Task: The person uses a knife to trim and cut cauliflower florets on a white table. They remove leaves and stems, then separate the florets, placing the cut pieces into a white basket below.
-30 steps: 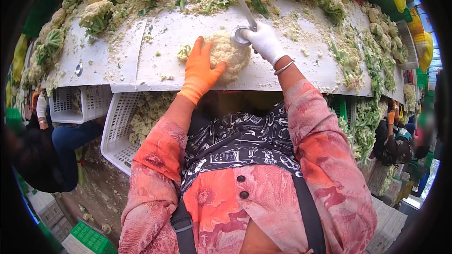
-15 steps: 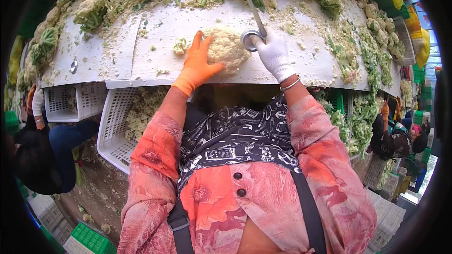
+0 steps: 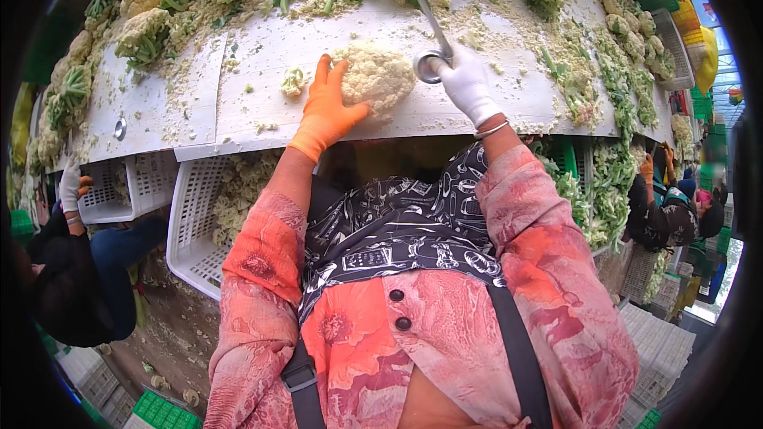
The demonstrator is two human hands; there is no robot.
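A large pale cauliflower head lies on the white tabletop in front of me, florets up. My left hand, in an orange glove, grips its left side, fingers at the upper left and thumb along the near edge. Just right of the cauliflower, my right hand, in a white glove, is closed on a metal cutting tool. This has a round steel ring beside my thumb and a narrow blade-like bar slanting away from me; its grip is hidden. A small floret lies left of my left hand.
Trimmed cauliflowers and crumbs line the table's far side. Green leaves trail over its right end. Below the near edge sits a white crate with florets. Co-workers are at the left and right. A metal ring lies on the left.
My right hand and the tool have shifted slightly right, leaving a small gap beside the cauliflower. My left hand stays on it. The view has shifted a little.
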